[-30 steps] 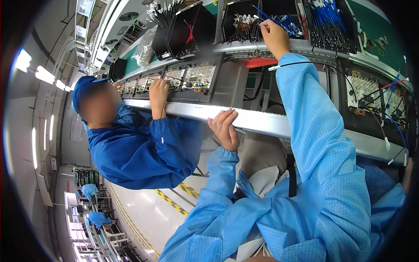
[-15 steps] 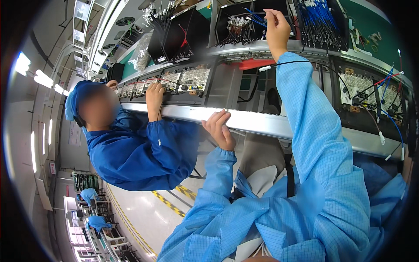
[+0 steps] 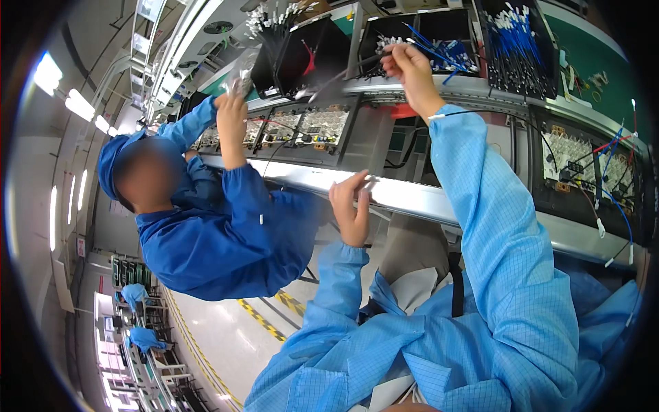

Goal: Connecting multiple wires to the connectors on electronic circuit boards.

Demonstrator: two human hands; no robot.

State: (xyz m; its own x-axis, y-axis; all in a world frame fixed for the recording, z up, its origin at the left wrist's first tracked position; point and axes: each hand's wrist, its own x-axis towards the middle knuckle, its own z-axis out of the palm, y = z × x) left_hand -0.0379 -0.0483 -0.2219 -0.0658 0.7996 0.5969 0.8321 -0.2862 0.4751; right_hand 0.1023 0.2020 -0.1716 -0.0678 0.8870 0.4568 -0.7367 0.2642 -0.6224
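Observation:
My right hand (image 3: 412, 74) is raised at the front of a black bin (image 3: 384, 31) of white-ended wires. Its fingers are pinched together on a dark wire (image 3: 360, 67), which trails left and is smeared by motion. Over my right sleeve lies another black wire (image 3: 473, 112) with a white connector at its end. Beside the silver rail (image 3: 412, 196) of the line, my left hand (image 3: 351, 209) has its fingers apart and holds nothing; whether the fingertips touch the metal I cannot tell.
Circuit boards with white parts (image 3: 319, 127) sit in dark trays left of me, and a wired board (image 3: 570, 154) on the right. Bins of blue wires (image 3: 518, 51) stand behind the rail. A co-worker in dark blue (image 3: 213, 240) works close at my left.
My right hand has come down and left from the bins with the dark wire. My left hand's fingers have lifted and spread at the rail. The co-worker's hand has risen.

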